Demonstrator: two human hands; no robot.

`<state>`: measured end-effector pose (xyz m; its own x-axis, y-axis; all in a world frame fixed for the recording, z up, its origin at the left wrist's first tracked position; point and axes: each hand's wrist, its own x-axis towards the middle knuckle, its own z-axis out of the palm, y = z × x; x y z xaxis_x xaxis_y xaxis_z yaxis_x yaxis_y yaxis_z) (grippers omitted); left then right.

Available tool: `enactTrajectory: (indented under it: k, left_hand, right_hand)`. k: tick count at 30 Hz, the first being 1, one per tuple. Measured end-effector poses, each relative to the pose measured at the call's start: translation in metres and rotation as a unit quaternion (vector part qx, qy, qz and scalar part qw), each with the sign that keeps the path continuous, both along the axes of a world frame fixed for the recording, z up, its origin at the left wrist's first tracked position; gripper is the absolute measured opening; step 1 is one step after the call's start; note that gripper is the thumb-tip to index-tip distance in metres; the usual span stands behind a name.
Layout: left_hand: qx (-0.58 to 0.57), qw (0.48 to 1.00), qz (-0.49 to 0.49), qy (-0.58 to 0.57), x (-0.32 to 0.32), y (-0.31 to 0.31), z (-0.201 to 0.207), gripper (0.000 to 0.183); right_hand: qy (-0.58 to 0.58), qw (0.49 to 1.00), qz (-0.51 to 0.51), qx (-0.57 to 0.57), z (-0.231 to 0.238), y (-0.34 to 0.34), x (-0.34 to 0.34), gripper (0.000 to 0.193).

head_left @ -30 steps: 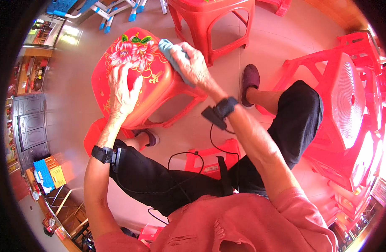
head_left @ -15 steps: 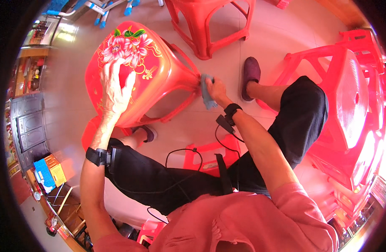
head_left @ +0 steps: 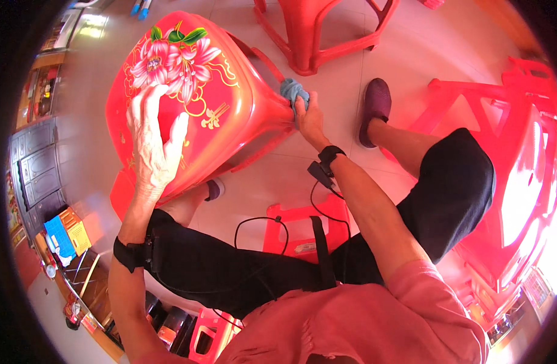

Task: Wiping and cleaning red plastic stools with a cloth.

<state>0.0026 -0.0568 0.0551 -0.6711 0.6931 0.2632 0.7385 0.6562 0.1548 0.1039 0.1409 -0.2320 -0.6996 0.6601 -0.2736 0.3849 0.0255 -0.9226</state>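
Blue cloth is clamped in grip of R hand, held at leg of red stool; L hand, grip apart, is laid on flowered seat nr. edge.

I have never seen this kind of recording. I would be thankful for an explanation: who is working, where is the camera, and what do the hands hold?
There is no robot here: the two bare hands belong to the person who wears the camera. All the pictures come from this one camera on the head, looking down, so the forearms enter from below. Its very wide lens bends straight edges.

The left hand holds nothing; it rests on the seat of a red stool, just below the flowers that decorate it. The right hand grips a blue-grey cloth at a leg of that stool. Each wrist wears a black band. Another red stool stands beyond, on the floor.
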Motion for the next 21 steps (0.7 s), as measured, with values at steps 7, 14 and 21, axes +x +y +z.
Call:
enactTrajectory:
  k: [7,14,21]
  left_hand:
    - [0.011,1.0,-0.001,-0.026,-0.001,0.003,-0.001,0.05]
    - [0.019,1.0,-0.009,-0.013,-0.003,0.004,-0.001,0.049]
    - [0.043,0.999,0.002,-0.019,0.0,-0.006,-0.004,0.047]
  right_hand:
    - [-0.147,0.983,0.072,0.085,-0.086,-0.003,0.056,0.043]
    - [-0.125,0.971,0.023,-0.203,-0.078,0.008,0.039,0.04]
    - [-0.065,0.792,0.028,-0.607,-0.025,0.008,0.04,0.033]
